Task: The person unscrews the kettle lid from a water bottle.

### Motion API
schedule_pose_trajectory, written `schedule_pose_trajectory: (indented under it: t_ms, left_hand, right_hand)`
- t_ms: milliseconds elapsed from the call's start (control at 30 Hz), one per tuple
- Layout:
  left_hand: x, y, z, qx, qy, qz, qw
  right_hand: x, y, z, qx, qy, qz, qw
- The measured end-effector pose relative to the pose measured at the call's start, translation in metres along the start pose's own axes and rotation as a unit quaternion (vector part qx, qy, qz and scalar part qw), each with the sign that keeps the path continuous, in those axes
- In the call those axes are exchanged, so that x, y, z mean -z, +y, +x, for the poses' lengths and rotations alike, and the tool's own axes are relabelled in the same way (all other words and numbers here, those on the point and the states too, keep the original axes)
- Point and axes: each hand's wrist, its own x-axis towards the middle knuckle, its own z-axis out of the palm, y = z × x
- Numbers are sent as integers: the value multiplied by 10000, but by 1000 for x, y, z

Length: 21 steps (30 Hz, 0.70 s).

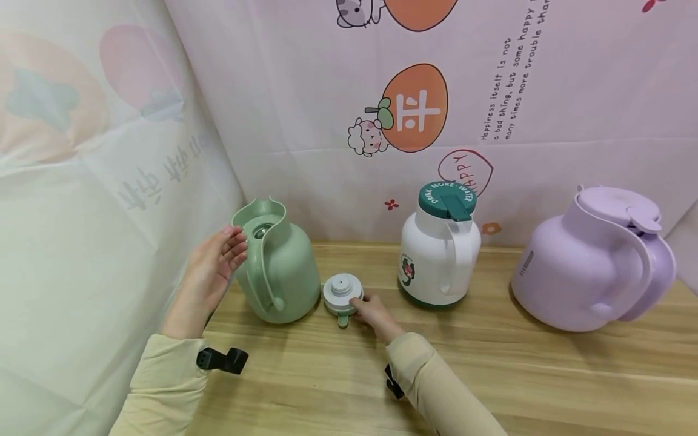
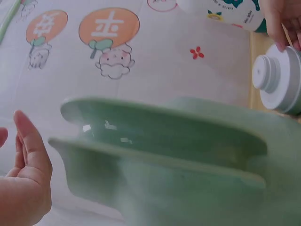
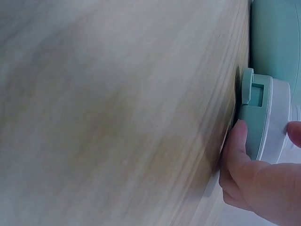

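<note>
A green thermos jug (image 1: 297,266) stands at the left with its mouth uncovered; the left wrist view shows its rim (image 2: 160,160) close up. My left hand (image 1: 209,269) is raised beside the jug's mouth, fingers fairly straight and nothing in the palm. A small gap parts that hand (image 2: 28,183) from the rim in the left wrist view. To the jug's right, its white-and-green lid (image 1: 342,289) lies upside down on the table, white plug upward. My right hand (image 1: 376,315) pinches the lid's edge, thumb above and fingers (image 3: 237,141) along the green side.
A white thermos jug (image 1: 442,257) with a dark green lid stands right of the middle. Farther right is a purple jug (image 1: 578,266) with its lid on. They stand on a wooden table (image 1: 305,375), before a printed cloth (image 1: 327,91) hung behind and at the left.
</note>
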Motion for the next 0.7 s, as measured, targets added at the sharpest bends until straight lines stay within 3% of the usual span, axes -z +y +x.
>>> schedule_pose_trajectory:
  t_ms: [167,367,533,700]
  left_hand:
    - [-14,1,-1,-78,-20,392,9992]
    - [-29,-3,-1,-305,-45,822,9961]
    - [-39,-9,-2,-387,-173,1053,9935]
    - [-49,-14,-4,-335,-237,1052,9936]
  right_hand:
    - [4,0,-2,-53,-95,-25,9999]
    - [16,-11,-9,-96,-66,-587,9982]
    - [35,-31,-18,564,-220,-1305,9896]
    - [64,-63,-35,1372,-640,-2118,9655]
